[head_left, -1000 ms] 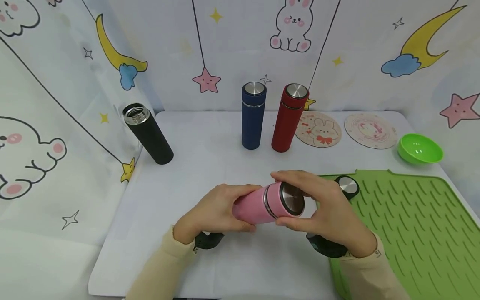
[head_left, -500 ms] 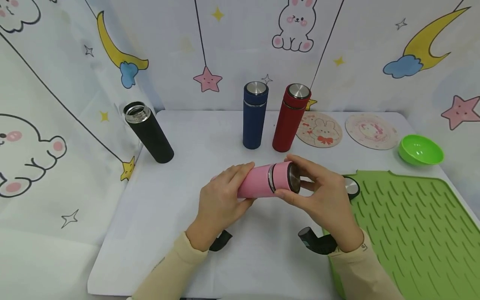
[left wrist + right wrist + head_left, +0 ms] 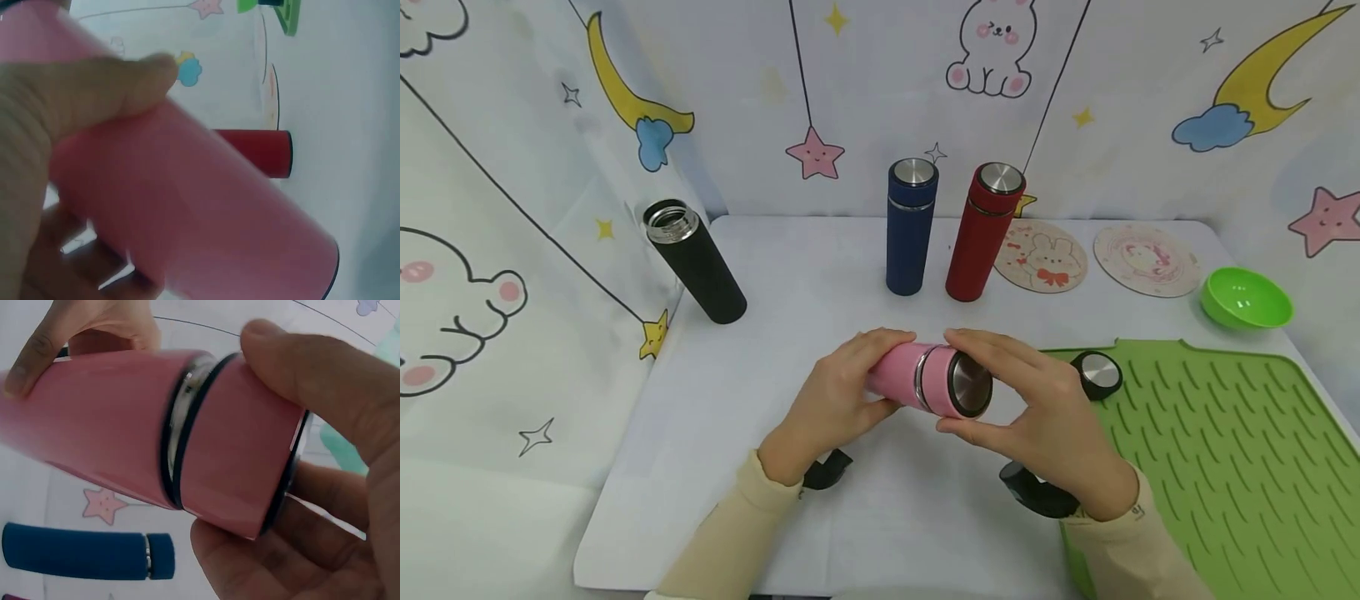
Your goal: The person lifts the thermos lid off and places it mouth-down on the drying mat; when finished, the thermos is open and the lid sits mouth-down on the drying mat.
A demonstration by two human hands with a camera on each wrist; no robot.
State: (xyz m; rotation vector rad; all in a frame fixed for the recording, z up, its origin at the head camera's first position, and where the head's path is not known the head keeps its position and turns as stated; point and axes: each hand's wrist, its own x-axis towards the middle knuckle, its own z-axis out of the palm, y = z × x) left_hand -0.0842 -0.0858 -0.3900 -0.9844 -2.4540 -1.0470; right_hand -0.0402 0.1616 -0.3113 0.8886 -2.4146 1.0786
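A pink thermos flask (image 3: 891,375) is held sideways above the table, its lid end to the right and turned slightly toward me. My left hand (image 3: 831,392) grips the body, thumb on one side and fingers curled on the other. With thumb and fingers on opposite sides, my right hand (image 3: 1048,408) holds the pink lid (image 3: 244,444). A steel disc tops this lid. In the right wrist view a shiny steel band (image 3: 184,419) shows between body and lid. The flask's far end is hidden behind my left hand in the head view.
A lidless black flask (image 3: 700,271) stands at left. Blue (image 3: 910,237) and red flasks (image 3: 981,242) stand at the back, beside two round coasters (image 3: 1051,260). At right are a green bowl (image 3: 1247,300), a green mat (image 3: 1217,450) and a black lid (image 3: 1099,375).
The flask rose in both hands, then sank slightly, its lid end swinging away and back toward me. My right hand's hold round the lid has shifted. The standing flasks stayed put.
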